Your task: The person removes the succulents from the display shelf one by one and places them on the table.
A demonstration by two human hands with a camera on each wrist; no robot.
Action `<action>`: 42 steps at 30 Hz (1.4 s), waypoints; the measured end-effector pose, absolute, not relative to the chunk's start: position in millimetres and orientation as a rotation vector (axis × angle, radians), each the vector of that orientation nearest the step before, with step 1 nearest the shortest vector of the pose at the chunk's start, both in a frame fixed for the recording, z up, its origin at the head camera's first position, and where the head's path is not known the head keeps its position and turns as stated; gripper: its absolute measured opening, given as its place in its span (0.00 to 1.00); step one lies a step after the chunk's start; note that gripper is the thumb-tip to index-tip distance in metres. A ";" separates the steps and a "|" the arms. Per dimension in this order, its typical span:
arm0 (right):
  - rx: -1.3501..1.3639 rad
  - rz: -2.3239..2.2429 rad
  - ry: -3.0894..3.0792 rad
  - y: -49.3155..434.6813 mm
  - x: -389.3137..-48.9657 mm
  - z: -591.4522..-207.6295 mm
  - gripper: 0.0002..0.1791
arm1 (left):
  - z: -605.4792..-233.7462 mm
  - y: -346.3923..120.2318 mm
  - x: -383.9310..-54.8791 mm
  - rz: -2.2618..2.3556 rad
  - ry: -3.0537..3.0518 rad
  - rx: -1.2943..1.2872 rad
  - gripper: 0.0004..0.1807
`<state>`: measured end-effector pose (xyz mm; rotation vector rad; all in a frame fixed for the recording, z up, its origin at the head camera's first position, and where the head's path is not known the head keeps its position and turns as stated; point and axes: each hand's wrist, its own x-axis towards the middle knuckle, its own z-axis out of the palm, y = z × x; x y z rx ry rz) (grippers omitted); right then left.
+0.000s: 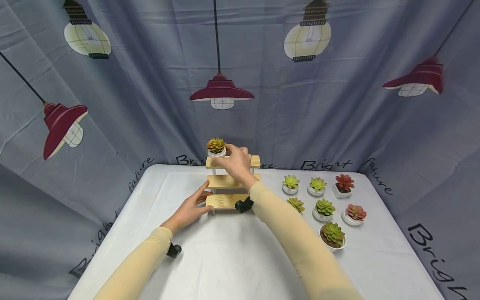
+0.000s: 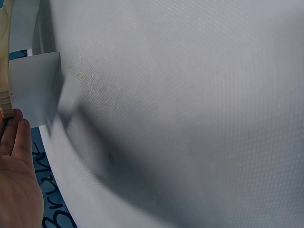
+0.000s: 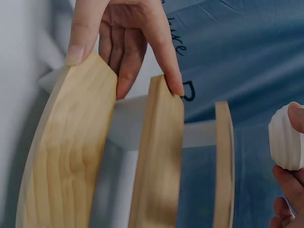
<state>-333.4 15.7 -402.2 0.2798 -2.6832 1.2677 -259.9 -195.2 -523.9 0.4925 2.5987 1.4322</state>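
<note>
A three-tier wooden shelf stand [image 1: 224, 201] with white side supports stands at the back of the white table. My left hand [image 1: 190, 211] holds its left end. In the right wrist view, the left thumb presses the bottom board [image 3: 71, 142] and a finger touches the end of the middle board [image 3: 159, 156]. My right hand [image 1: 237, 162] pinches a potted succulent [image 1: 216, 146], yellow-orange in a white ribbed pot [image 3: 286, 140], over the left end of the top board. A gap shows between pot and top board [image 3: 223, 166] in the right wrist view.
Several small potted succulents stand on the table's right side: green ones [image 1: 324, 208], a larger one [image 1: 333, 235] nearest me, a red one [image 1: 344, 184] in a square pot, and a pinkish one [image 1: 354, 213]. A grey lamp-print curtain [image 1: 240, 125] hangs behind the table.
</note>
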 end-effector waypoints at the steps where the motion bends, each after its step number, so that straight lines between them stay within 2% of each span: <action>1: 0.288 1.261 -2.683 18.1 -333.2 -400.9 0.43 | -523.8 -195.3 -259.8 1.432 2.596 0.491 0.53; 11: 0.352 1.253 -2.665 49.3 -320.2 -386.5 0.44 | -523.2 -194.4 -259.2 1.431 2.598 0.480 0.53; 27: 0.315 1.374 -2.676 128.0 -283.2 -383.8 0.46 | -523.0 -193.9 -257.7 1.429 2.598 0.460 0.53; 42: 0.084 1.451 -2.735 197.0 -249.0 -398.7 0.57 | -522.8 -194.2 -257.3 1.420 2.597 0.456 0.53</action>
